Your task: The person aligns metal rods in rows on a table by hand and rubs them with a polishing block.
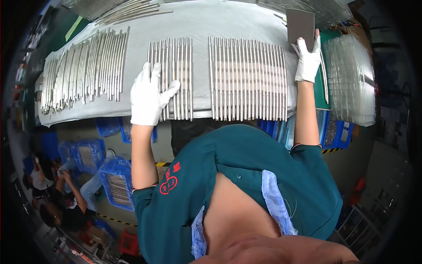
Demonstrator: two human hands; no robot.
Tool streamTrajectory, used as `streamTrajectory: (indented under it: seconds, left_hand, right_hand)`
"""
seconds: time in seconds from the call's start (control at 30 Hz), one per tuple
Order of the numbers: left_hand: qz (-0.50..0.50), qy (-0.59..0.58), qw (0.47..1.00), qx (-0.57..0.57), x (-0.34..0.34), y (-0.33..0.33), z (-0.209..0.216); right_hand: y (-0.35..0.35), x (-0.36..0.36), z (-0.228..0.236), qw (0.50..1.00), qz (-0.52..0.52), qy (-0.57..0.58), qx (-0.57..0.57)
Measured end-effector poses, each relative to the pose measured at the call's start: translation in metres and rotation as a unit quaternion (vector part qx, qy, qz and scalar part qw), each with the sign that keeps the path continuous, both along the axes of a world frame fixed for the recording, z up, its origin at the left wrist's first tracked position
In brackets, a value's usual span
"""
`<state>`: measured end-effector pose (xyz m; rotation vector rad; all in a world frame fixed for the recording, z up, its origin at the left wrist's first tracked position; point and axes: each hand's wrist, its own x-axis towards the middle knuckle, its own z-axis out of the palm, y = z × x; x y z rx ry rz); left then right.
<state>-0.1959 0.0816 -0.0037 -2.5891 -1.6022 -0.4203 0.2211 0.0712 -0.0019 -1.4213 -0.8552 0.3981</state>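
My left hand [147, 99], in a white glove, rests with its fingers spread on the left side of a small row of thin metal rods [182, 79]. Its thumb reaches across a few of them. At the far right, my gloved right hand [308, 64] grips a flat dark grey rectangular sheet [300, 23] by its lower part, and a bare fingertip shows at the sheet's edge. Between my hands lies a wider, evenly lined row of metal rods [248, 79]. The rods in both rows point away from me, side by side on a light grey cloth [201, 66].
A looser pile of rods [83, 68] covers the cloth's left side; more rods [132, 12] lie at the back. Clear plastic trays [351, 79] are stacked at the right. Blue crates [118, 185] stand on the floor at lower left, near other people [66, 193].
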Motion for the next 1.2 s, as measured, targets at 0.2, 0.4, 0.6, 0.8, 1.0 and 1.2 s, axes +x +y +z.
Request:
streamTrajectory:
  seconds: [0.2,0.4,0.6,0.8,1.0,1.2]
  left_hand:
    - [0.118,0.023,0.992,0.021,0.029,0.003,-0.001]
    - [0.117,-0.003,0.993,0.003,0.047,-0.002,0.001]
    - [0.09,-0.017,0.995,0.036,0.061,-0.009,-0.003]
    - [0.033,-0.031,0.999,-0.018,0.051,-0.012,-0.001]
    - [-0.133,-0.041,0.986,-0.09,0.068,-0.034,0.008]
    - [-0.137,-0.067,0.982,-0.114,0.058,-0.029,0.003]
  right_hand:
    - [0.012,-0.004,-0.023,0.996,-0.007,-0.089,0.002]
    - [0.012,-0.009,-0.025,0.99,0.001,-0.141,-0.027]
    - [0.01,-0.015,-0.019,0.989,0.011,-0.146,-0.034]
    - [0.007,-0.012,-0.022,0.991,0.001,-0.13,-0.03]
    - [0.01,-0.012,-0.024,0.994,0.006,-0.111,-0.017]
    - [0.009,-0.006,-0.028,0.987,-0.015,-0.153,-0.038]
